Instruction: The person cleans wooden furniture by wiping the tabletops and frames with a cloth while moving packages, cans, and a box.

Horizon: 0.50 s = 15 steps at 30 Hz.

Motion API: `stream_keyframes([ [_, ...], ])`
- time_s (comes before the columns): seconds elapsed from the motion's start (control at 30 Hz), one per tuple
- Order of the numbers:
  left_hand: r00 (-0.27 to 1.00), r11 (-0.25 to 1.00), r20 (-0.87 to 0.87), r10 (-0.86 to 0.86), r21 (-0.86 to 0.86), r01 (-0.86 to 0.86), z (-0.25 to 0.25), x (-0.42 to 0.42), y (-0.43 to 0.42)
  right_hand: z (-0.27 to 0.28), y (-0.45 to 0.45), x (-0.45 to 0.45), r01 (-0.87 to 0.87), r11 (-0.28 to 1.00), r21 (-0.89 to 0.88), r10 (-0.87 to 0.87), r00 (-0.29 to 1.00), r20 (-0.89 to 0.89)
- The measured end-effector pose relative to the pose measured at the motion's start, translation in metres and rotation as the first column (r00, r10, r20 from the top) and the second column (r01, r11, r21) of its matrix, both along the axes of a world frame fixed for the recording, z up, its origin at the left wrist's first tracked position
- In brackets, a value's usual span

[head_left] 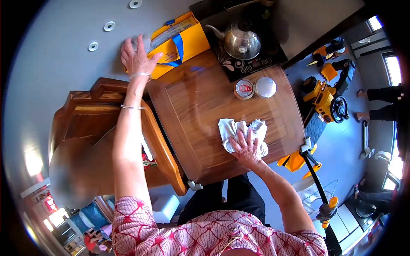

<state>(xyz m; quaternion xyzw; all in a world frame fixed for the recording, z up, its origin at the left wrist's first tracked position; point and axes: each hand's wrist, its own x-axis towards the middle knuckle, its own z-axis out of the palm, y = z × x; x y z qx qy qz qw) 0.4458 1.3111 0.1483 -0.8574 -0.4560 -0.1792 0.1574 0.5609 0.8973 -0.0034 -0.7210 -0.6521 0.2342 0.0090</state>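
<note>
On the wooden table, my right hand presses down on a crumpled white cloth, the folds bunched around its fingers. My left hand reaches to the far left corner, fingers apart, at the end of a yellow gift bag with a blue ribbon. The bag lies on its side, a clear-wrapped package showing in its opening. Whether the left palm touches the bag or the wrapping is hidden.
A metal kettle stands on a black induction cooker at the back. Two cans stand before it, one with a red pull tab, one with a pale lid. A wooden chair is left; a yellow toy vehicle is right.
</note>
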Motion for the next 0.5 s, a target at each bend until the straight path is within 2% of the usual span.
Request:
stream_keyframes([
  [0.03,0.996,0.999,-0.085,0.031,-0.014,-0.032,0.007,0.000,0.003,0.000,0.000,0.000,0.013,1.000,0.012,-0.013,1.000,-0.013],
  [0.07,0.996,0.999,-0.083,0.034,-0.010,-0.034,0.010,0.001,0.006,-0.001,0.000,-0.001,0.025,0.999,0.022,-0.024,0.999,-0.031],
  [0.13,0.961,0.978,-0.276,0.031,-0.191,-0.087,0.018,0.004,0.010,0.000,0.001,-0.001,0.022,1.000,0.014,-0.022,0.999,-0.034],
  [0.17,0.960,0.977,-0.279,0.035,-0.192,-0.091,0.020,0.005,0.011,0.002,0.000,-0.001,0.022,1.000,-0.001,-0.022,0.999,-0.035],
  [0.23,0.909,0.974,-0.416,0.029,-0.194,-0.120,0.026,0.012,0.011,0.002,0.000,-0.001,0.017,1.000,-0.003,-0.017,0.999,-0.040],
  [0.33,0.868,0.956,-0.497,0.013,-0.248,-0.156,0.036,0.020,0.007,0.001,-0.001,-0.003,0.017,1.000,-0.004,-0.017,0.999,-0.034],
  [0.43,0.852,0.962,-0.522,0.031,-0.217,-0.168,0.032,0.023,0.009,0.002,0.002,-0.001,0.018,0.998,-0.053,-0.020,0.999,-0.033],
  [0.5,0.877,0.966,-0.479,0.025,-0.216,-0.145,0.029,0.020,0.009,-0.001,-0.001,-0.002,0.014,0.999,-0.047,-0.016,0.999,-0.037],
])
